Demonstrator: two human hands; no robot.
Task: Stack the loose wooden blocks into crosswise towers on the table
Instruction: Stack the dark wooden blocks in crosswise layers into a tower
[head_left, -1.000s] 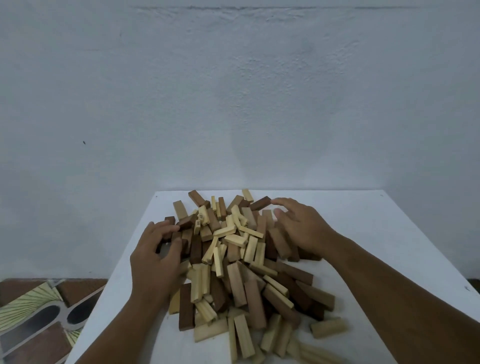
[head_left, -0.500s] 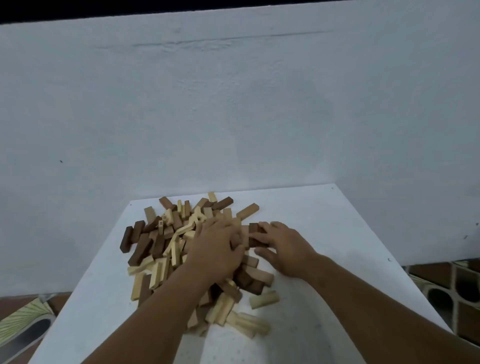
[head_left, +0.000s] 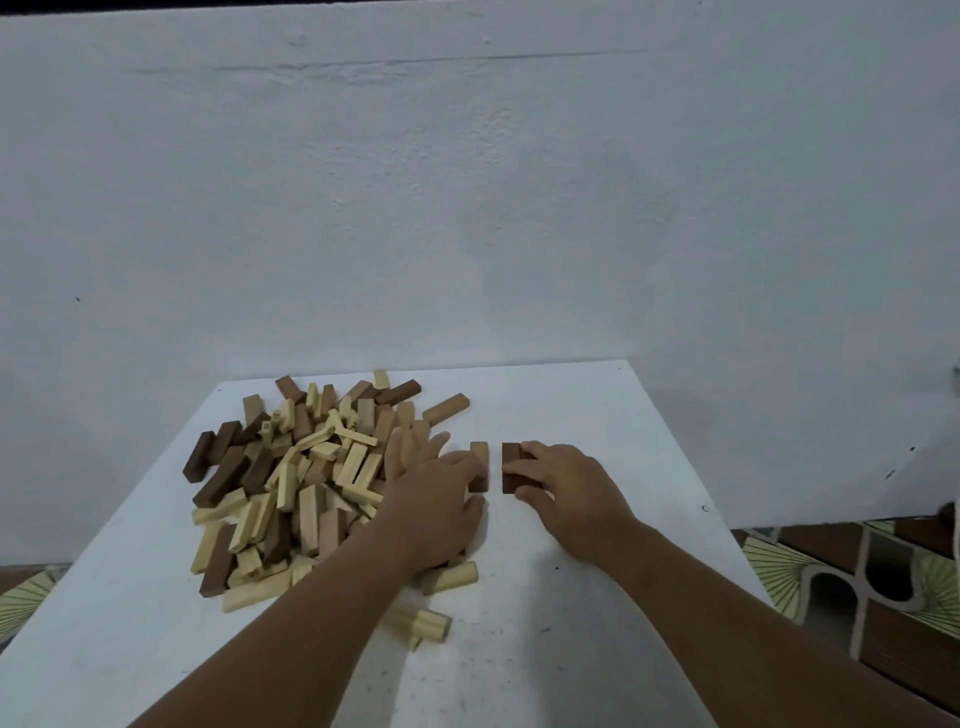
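Observation:
A heap of loose wooden blocks (head_left: 306, 478), pale and dark brown, covers the left half of the white table (head_left: 597, 415). Just right of the heap, my left hand (head_left: 436, 499) grips a tan block (head_left: 479, 451) lying on the table, fingers curled over its near part. A small gap to the right, my right hand (head_left: 566, 488) pinches dark brown blocks (head_left: 511, 467) lying side by side, thumb at their near end and fingers over the top. The tan and dark blocks lie parallel, pointing away from me.
A few stray pale blocks (head_left: 426, 623) lie near my left forearm, and one tan block (head_left: 445, 408) sits at the heap's far right. A pale wall stands just behind the table. Patterned floor tiles (head_left: 852, 582) show past the right edge.
Both hands have drawn out of the heap to the bare patch on its right, bringing a tan block and dark blocks with them. The camera has swung right and tilted up.

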